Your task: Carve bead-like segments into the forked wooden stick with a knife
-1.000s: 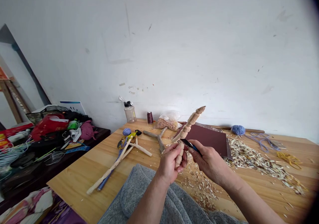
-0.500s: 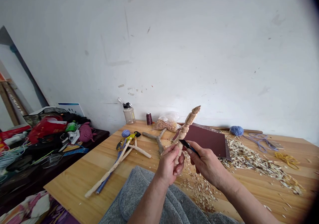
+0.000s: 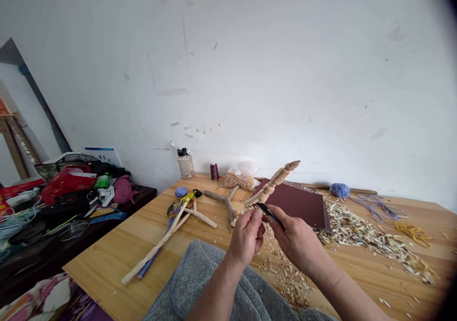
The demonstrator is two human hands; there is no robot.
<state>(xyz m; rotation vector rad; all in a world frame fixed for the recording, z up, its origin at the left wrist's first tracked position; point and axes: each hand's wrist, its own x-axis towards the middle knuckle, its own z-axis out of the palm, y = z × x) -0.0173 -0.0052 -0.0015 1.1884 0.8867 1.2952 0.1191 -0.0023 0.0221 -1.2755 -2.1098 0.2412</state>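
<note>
My left hand (image 3: 246, 233) is closed around the lower part of a pale, peeled stick (image 3: 276, 180) with carved notches and a pointed tip, which slants up to the right. In my right hand (image 3: 294, 237) is a dark-handled knife (image 3: 270, 213), its black blade lying against the stick just above my left fingers. Both hands are close together over a grey cloth (image 3: 200, 264) and the wood shavings (image 3: 289, 278). My left fingers hide the stick's lower end.
A wooden table (image 3: 107, 249) bears peeled forked sticks (image 3: 160, 242), a bark-covered forked branch (image 3: 226, 202), a maroon board (image 3: 300, 204), a heap of shavings (image 3: 364, 230), a bottle (image 3: 185, 165), a thread spool (image 3: 214, 172) and blue yarn (image 3: 339, 190). Clutter (image 3: 71, 187) fills the left side.
The carved stick has tilted down to the right, so its tip sits lower and further right. The knife remains at the stick, its blade now close by my left thumb.
</note>
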